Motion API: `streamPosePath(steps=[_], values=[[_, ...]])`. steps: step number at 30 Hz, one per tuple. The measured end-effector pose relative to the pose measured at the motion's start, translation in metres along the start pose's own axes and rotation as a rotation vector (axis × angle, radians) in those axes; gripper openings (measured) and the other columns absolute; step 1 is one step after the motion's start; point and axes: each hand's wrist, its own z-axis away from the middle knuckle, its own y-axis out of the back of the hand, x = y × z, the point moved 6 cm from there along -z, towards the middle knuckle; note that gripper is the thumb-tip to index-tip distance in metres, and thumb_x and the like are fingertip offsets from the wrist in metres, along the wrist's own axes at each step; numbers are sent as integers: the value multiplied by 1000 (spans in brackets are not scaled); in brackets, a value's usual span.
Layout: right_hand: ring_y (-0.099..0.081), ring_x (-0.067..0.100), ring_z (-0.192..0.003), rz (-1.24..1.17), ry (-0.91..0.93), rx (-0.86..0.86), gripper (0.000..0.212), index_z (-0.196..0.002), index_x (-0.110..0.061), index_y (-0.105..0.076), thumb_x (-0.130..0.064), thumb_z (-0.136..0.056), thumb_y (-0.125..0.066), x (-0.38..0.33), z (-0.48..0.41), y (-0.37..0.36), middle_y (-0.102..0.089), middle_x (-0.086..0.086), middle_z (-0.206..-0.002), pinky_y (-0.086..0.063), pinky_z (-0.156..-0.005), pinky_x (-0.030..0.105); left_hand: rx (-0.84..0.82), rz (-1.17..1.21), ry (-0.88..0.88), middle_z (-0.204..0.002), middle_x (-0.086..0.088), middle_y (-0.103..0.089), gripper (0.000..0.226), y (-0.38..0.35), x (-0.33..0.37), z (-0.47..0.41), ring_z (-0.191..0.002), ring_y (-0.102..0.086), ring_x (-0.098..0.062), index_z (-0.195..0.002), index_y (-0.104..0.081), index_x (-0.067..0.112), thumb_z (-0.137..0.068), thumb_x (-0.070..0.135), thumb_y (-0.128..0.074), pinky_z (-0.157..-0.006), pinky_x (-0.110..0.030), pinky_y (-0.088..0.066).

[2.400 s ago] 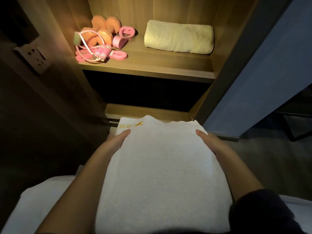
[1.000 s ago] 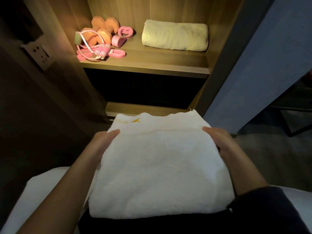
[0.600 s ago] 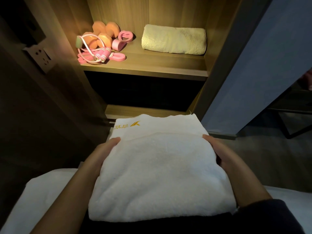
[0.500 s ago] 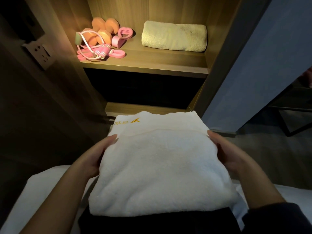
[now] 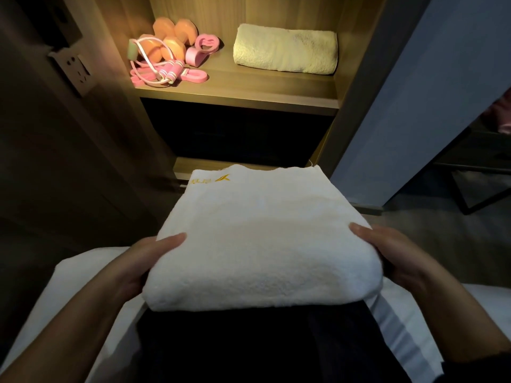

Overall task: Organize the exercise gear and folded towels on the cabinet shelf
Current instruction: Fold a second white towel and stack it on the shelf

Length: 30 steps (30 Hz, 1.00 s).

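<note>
A thick folded white towel point(image 5: 262, 239) with a gold logo at its far left corner is held in front of me. My left hand point(image 5: 141, 261) grips its left side and my right hand point(image 5: 398, 255) grips its right side, thumbs on top. Ahead is the lit wooden cabinet shelf point(image 5: 249, 91). A folded pale yellow towel point(image 5: 286, 48) lies at the shelf's right. At its left sit orange dumbbells point(image 5: 168, 37), a pink hand grip point(image 5: 203, 48) and a pink skipping rope with bands point(image 5: 163, 73).
A dark lower compartment point(image 5: 237, 136) opens under the shelf. A wall socket point(image 5: 74, 70) sits on the dark panel to the left. A blue-grey door or wall point(image 5: 431, 100) stands right. White bedding point(image 5: 83, 294) lies below my arms.
Both hands slid from the towel's far corners back to its near sides, and the folded towel now sits raised slightly, clear of the dark fabric beneath.
</note>
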Motion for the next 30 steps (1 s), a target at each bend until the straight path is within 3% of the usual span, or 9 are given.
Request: streamPosePath(steps=[2, 6, 8, 12, 17, 21, 24, 27, 30], values=[[-74, 21, -85, 8, 54, 34, 47, -105, -10, -69, -44, -73, -66, 0, 7, 2, -76, 5, -96, -57, -64, 31, -1, 25, -32, -94, -9, -76, 41, 6, 0, 5, -78, -74, -22, -101, -70, 11, -71, 39, -69, -67, -35, -51], [-72, 19, -96, 167, 81, -104, 55, -115, -16, -66, -48, -70, -70, 13, 20, -8, -75, 0, -106, -57, -80, 34, -125, 13, -50, -111, -13, -72, 46, 3, -15, 17, -97, -71, -29, -113, -70, 10, -73, 29, -78, -77, -40, -52], [-72, 16, -96, 213, 124, -101, 53, -114, -20, -66, -50, -71, -69, 12, 26, -6, -74, -3, -108, -58, -77, 31, -113, -27, -82, -110, -11, -73, 56, 4, -21, 21, -99, -71, -28, -117, -65, 11, -69, 32, -84, -76, -36, -54], [-71, 18, -97, 161, 247, -33, 47, -113, -27, -66, -52, -74, -66, 1, 33, 2, -73, -4, -108, -59, -81, 40, -65, 12, -195, -107, -1, -74, 47, 12, -15, 24, -97, -71, -23, -113, -65, 27, -70, 44, -74, -67, -32, -58], [-65, 18, -112, 121, 182, -302, 56, -130, -35, -51, -23, -78, -69, 9, 35, -17, -66, -5, -123, -57, -89, 38, -78, 8, -235, -111, 4, -72, 89, 6, -20, 21, -99, -70, -18, -120, -61, 32, -40, 60, -89, -68, -29, -59], [-66, 13, -110, 265, 80, -322, 62, -131, -30, -51, -37, -74, -74, 19, 28, -18, -68, -9, -121, -56, -91, 33, -176, -86, -161, -120, 5, -68, 99, 7, -36, 18, -109, -66, -19, -128, -53, 34, -40, 54, -92, -84, -34, -56], [-69, 11, -103, 284, 106, -306, 62, -124, -27, -57, -44, -70, -82, 15, 26, -18, -71, -11, -113, -57, -80, 24, -262, -191, -138, -115, 7, -70, 105, 5, -39, 20, -106, -67, -15, -127, -53, 28, -35, 56, -93, -79, -28, -57], [-69, 22, -104, 197, 157, -203, 69, -121, -23, -57, -38, -61, -86, 14, 17, -16, -71, 2, -115, -57, -87, 39, -231, -173, -217, -112, 5, -71, 107, 0, -30, 19, -102, -68, -14, -121, -57, 22, -27, 55, -95, -74, -24, -57], [-68, 30, -104, -11, 137, -195, 61, -122, -18, -56, -22, -64, -77, 16, 13, -13, -70, 9, -114, -58, -83, 46, -220, 29, -271, -110, -8, -72, 84, -3, -25, 15, -96, -71, -22, -116, -61, 18, -40, 26, -96, -68, -26, -58]])
